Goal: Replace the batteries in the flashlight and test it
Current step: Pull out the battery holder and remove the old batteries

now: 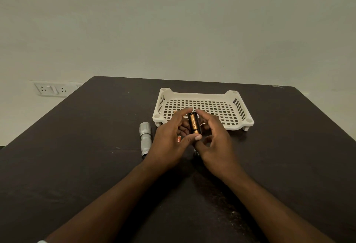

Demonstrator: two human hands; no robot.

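Copper-and-black battery sits above the table, pinched between left hand and right hand. Check polarity before seating it. Flashlight lies to the left, apart. White tray just behind; second battery partly hidden.

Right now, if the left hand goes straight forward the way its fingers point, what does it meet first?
Probably the near rim of the white basket, just beyond the left hand, though depth is unclear from this view.
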